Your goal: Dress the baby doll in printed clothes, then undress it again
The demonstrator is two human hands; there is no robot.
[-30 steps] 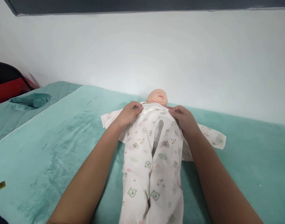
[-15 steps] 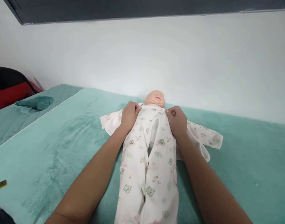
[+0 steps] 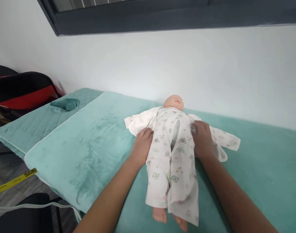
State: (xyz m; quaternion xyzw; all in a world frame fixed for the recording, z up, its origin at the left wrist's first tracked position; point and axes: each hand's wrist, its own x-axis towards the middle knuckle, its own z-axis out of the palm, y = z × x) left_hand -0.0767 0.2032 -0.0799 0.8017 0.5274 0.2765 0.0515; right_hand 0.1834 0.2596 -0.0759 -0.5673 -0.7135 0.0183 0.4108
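Note:
A baby doll (image 3: 173,101) lies on its back, head toward the wall and bare feet toward me. It has on white baby pants (image 3: 160,158) printed with small green animals, with an open slit at the crotch. A white baby shirt (image 3: 145,119) spreads out beneath the pants' top, sleeves out to both sides. My left hand (image 3: 143,144) rests along the left edge of the pants near the hip, fingers laid out and thumb hidden. On the other side, my right hand (image 3: 203,137) has its fingers curled at the pants' edge, pinching the cloth.
A teal padded cover (image 3: 72,152) lies under the doll. Farther left is a quilted section with a face hole (image 3: 65,104). Red and black chairs (image 3: 29,92) stand beyond it. A yellow strap (image 3: 15,182) and a white cable (image 3: 36,205) lie lower left. The white wall (image 3: 148,64) borders the far side.
Both hands have left the waistband at the doll's chest and moved down to the sides of the pants. The view has shifted, and the doll's feet now show below the pant legs.

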